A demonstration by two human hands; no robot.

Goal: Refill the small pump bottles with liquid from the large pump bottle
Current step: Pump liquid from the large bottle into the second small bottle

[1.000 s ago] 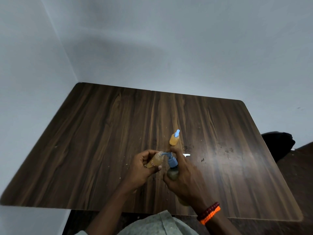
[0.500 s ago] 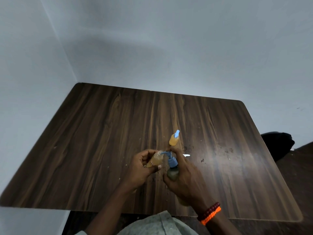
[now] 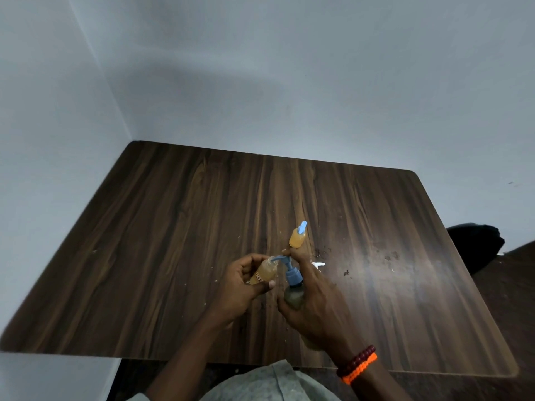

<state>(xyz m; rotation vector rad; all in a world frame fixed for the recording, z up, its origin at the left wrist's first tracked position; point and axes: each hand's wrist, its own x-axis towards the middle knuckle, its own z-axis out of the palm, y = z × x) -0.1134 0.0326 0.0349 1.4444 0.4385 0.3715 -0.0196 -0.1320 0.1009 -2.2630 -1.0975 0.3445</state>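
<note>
Nothing has shifted; left hand [image 3: 240, 285] still grips open small bottle [image 3: 265, 272], right hand [image 3: 309, 299] grips big bottle [image 3: 293, 293], finger on pump [image 3: 285, 259]; filling likely continues.

Head camera looks steeply down, close over the table [image 3: 173, 227]

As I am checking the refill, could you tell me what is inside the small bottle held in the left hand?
The small bottle in the left hand holds orange liquid. The large pump bottle's blue spout meets its open neck. Fingers cover its base.
</note>
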